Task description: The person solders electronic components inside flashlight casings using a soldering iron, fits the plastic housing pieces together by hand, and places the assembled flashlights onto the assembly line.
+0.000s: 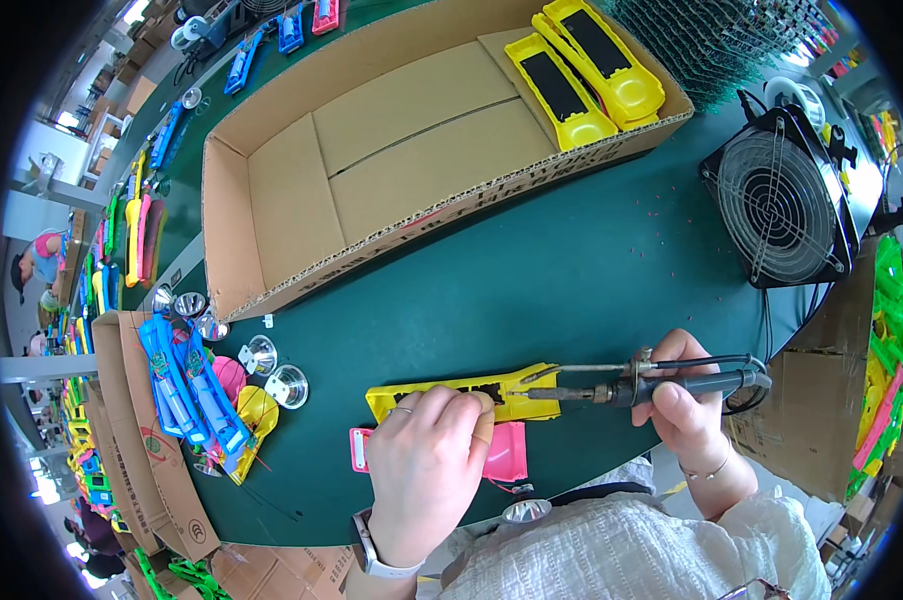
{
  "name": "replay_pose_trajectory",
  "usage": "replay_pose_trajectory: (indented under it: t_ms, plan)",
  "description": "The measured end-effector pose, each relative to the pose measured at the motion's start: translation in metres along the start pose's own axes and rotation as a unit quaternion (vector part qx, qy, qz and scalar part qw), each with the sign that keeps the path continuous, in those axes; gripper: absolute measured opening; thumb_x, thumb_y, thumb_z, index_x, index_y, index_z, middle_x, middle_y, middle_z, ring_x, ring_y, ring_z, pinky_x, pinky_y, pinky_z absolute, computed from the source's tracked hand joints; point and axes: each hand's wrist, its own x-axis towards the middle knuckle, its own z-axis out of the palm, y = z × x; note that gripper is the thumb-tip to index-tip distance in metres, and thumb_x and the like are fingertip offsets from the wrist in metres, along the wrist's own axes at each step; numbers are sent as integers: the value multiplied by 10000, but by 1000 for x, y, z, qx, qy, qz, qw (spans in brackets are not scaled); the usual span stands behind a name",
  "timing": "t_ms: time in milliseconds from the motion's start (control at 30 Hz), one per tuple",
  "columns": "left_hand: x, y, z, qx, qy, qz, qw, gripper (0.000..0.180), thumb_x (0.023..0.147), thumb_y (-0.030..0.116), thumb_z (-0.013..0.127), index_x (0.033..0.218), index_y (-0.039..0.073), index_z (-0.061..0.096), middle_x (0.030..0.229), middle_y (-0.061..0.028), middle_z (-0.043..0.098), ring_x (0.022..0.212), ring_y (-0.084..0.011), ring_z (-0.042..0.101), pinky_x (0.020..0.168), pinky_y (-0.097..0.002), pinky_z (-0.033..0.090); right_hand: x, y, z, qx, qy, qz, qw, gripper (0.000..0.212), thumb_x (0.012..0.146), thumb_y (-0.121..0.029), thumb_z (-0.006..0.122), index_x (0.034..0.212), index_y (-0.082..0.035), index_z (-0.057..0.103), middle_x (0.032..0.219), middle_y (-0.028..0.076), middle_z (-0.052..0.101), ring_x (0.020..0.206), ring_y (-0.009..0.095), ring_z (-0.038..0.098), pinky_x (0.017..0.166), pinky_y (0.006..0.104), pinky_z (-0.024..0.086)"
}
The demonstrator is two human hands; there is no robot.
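White textured-cloth shirt (622, 550) —
Right hand (690, 405) grips dark-handled soldering iron (620, 392) — left hand (427, 450) curls over long yellow plastic casing (515, 383), grip unclear.

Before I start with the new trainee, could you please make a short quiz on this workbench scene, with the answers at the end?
1. What does the right grip hold?
2. True or false: the black fan stands to the left of the large cardboard box.
3. Fill in: just below the yellow casing in the picture lies a casing coloured ____.

Key:
1. A soldering iron.
2. False; the black fan stands to the right of the large cardboard box.
3. Pink; the pink casing is partly hidden by the left grip.
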Motion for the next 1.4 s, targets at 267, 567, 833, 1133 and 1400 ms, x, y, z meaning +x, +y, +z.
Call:
replay_pose_trajectory:
  t_ms: [267, 567, 833, 1133, 1400]
  plan:
    - [5, 2, -3, 17, -20, -2, 1000, 57, 662, 50, 652, 680, 62, 599, 657, -61, 566, 574, -248, 561, 542, -335, 450, 6, -3, -10, -189, -87, -39, 977, 225, 745, -145, 696, 802, -21, 517, 639, 37, 618, 563, 78, 574, 498, 208, 440]
    - [5, 1, -1, 12, -12, -4, 1000, 58, 663, 53, 654, 676, 63, 598, 646, -61, 562, 566, -244, 559, 535, -333, 448, 8, -6, -6, -253, -112, -27, 960, 222, 739, -120, 699, 816, -15, 520, 639, 47, 624, 553, 79, 582, 494, 198, 443]
    - [6, 2, -2, 19, -16, -3, 1000, 68, 660, 57, 654, 669, 65, 587, 637, -62, 547, 561, -244, 553, 528, -337, 443, 8, -7, -3, -264, -110, -15, 958, 221, 741, -114, 698, 824, -13, 521, 645, 51, 628, 555, 75, 582, 493, 196, 443]
    - [6, 4, -3, 37, -21, 2, 999, 67, 661, 61, 648, 662, 67, 581, 639, -63, 543, 563, -247, 553, 529, -338, 443, 3, -6, -9, -172, -54, -5, 984, 248, 755, -162, 681, 830, -8, 502, 670, 63, 635, 596, 93, 591, 537, 210, 458]
    - [6, 4, -3, 48, -23, 10, 999, 65, 668, 65, 642, 659, 66, 579, 632, -63, 536, 556, -245, 555, 522, -341, 448, -7, 3, -12, -22, 81, -44, 996, 416, 763, -337, 687, 869, -18, 443, 707, 93, 581, 556, 121, 568, 507, 208, 455]
